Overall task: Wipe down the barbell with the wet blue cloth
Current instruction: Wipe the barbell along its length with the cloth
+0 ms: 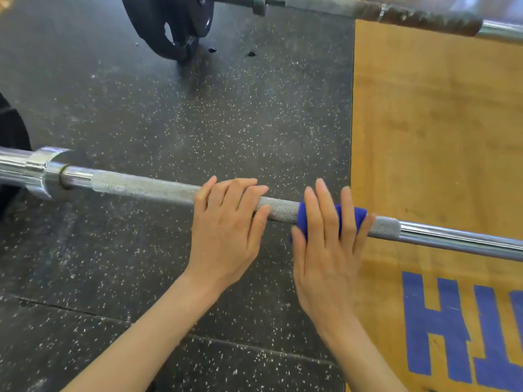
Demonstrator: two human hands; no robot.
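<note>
Two bare forearms are reaching up from the bottom edge toward the barbell, which is lying across the view above a speckled black rubber floor. Its shaft is showing grey knurling where the hands are and smooth chrome further right, with a shiny collar at the left. A dark plate at the far left is being cut off by the frame edge. Beyond it, a wooden platform with blue lettering is filling the right side, and a second barbell with a black plate is lying at the top, partly out of frame. The left hand is resting on the knurling, fingers loosely bent over the shaft. The right hand is pressing the blue cloth against the bar with straight, spread fingers; the cloth is wrapping the shaft, mostly hidden beneath them.
</note>
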